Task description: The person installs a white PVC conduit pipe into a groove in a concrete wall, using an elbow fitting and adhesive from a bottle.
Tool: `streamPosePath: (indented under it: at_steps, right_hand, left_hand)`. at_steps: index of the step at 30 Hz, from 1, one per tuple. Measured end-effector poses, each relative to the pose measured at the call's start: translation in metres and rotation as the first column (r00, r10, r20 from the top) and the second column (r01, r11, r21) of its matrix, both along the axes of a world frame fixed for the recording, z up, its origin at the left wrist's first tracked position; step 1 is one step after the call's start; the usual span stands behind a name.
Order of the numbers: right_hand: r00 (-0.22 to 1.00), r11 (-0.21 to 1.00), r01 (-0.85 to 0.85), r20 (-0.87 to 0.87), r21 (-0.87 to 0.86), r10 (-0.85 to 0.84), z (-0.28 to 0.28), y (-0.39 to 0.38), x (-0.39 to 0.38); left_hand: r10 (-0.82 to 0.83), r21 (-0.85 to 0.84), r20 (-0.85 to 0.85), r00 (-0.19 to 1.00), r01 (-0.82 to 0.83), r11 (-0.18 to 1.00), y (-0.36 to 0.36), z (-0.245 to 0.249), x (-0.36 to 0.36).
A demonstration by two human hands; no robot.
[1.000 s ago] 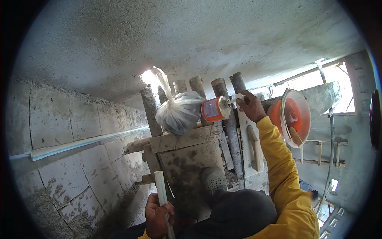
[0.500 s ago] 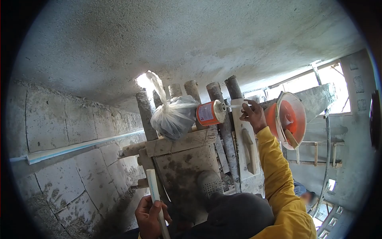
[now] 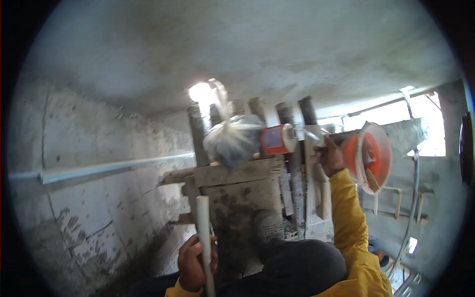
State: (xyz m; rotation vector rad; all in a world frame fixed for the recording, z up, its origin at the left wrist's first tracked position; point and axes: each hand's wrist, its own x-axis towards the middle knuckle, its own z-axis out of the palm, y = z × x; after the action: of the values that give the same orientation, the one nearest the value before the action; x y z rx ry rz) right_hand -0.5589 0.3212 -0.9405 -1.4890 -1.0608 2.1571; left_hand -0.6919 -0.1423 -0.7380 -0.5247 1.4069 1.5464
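A broad rough concrete surface (image 3: 247, 49) spanned the top of the view, and a block wall (image 3: 94, 198) stood at the left, with a long white strip (image 3: 118, 167) running along it. Below, round wooden poles (image 3: 198, 138) stuck out past a spattered board (image 3: 237, 195), where I saw a perforated shoe (image 3: 269, 225). An orange bucket (image 3: 368, 153) with a wooden-handled tool (image 3: 372, 180) inside hung near the yellow-sleeved arm. A knotted plastic bag (image 3: 235, 141) sat over the poles, just beside an orange-labelled can (image 3: 278, 139), whose neck pointed toward the right hand (image 3: 331, 157). That hand's fingers were bent near a white applicator (image 3: 310, 134), too blurred for me to tell whether they gripped it. Low down, the left hand (image 3: 194, 262) was wrapped firmly around a white pipe (image 3: 204, 232), its open end upward
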Motion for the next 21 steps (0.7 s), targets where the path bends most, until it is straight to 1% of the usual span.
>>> streamPosePath:
  at_steps: [1,2,3,4,5,6,8,9,10,12,15,18,21]
  right_hand:
    - [0.999,0.999,-0.013,-0.043,-0.041,0.011,0.003,-0.006,-0.003]
    - [0.996,0.996,-0.025,-0.086,-0.08,0.018,0.02,-0.016,-0.01]
    - [0.984,0.993,-0.103,-0.155,-0.059,0.092,0.041,-0.031,-0.019]
    - [0.978,0.989,-0.144,-0.16,-0.039,0.136,0.053,-0.044,-0.025]
    - [0.965,0.981,-0.191,-0.188,-0.031,0.182,0.062,-0.058,-0.029]
    - [0.951,0.972,-0.233,-0.215,-0.019,0.223,0.072,-0.073,-0.034]
    - [0.915,0.945,-0.327,-0.243,0.027,0.323,0.109,-0.113,-0.057]
    - [0.886,0.925,-0.378,-0.278,0.033,0.372,0.12,-0.129,-0.062]
    - [0.858,0.891,-0.453,-0.264,0.016,0.441,0.136,-0.142,-0.07]
    - [0.801,0.841,-0.54,-0.328,-0.034,0.501,0.14,-0.165,-0.078]
    - [0.701,0.747,-0.663,-0.309,0.048,0.643,0.146,-0.189,-0.09]
    - [0.653,0.701,-0.709,-0.302,0.078,0.695,0.145,-0.201,-0.096]
    - [0.646,0.698,-0.697,-0.278,0.164,0.711,0.139,-0.205,-0.098]
  left_hand:
    - [-0.017,-0.01,-0.001,1.0,0.017,1.0,-0.001,-0.001,0.0]
    - [-0.036,-0.018,-0.004,0.999,0.036,0.999,-0.001,-0.002,-0.001]
    - [-0.043,-0.038,-0.028,0.999,0.042,0.998,-0.001,-0.003,0.0]
    - [-0.057,-0.05,-0.05,0.997,0.054,0.997,0.001,-0.005,0.001]
    - [-0.036,-0.038,-0.057,0.998,0.034,0.999,0.002,-0.006,0.0]
    - [-0.063,-0.073,-0.093,0.994,0.057,0.996,0.003,-0.006,0.001]
    - [-0.131,-0.144,-0.158,0.979,0.108,0.984,0.004,-0.006,0.001]
    - [-0.113,-0.128,-0.148,0.983,0.095,0.987,0.004,-0.006,0.0]
    - [-0.118,-0.144,-0.145,0.982,0.097,0.985,0.004,-0.005,-0.001]
    - [-0.129,-0.173,-0.137,0.982,0.105,0.979,0.006,-0.003,-0.002]
    - [-0.09,-0.172,-0.157,0.983,0.063,0.983,0.003,-0.006,0.0]
    - [-0.079,-0.179,-0.163,0.983,0.049,0.983,0.0,-0.007,0.0]
    - [-0.08,-0.182,-0.147,0.986,0.053,0.982,0.003,-0.002,-0.003]
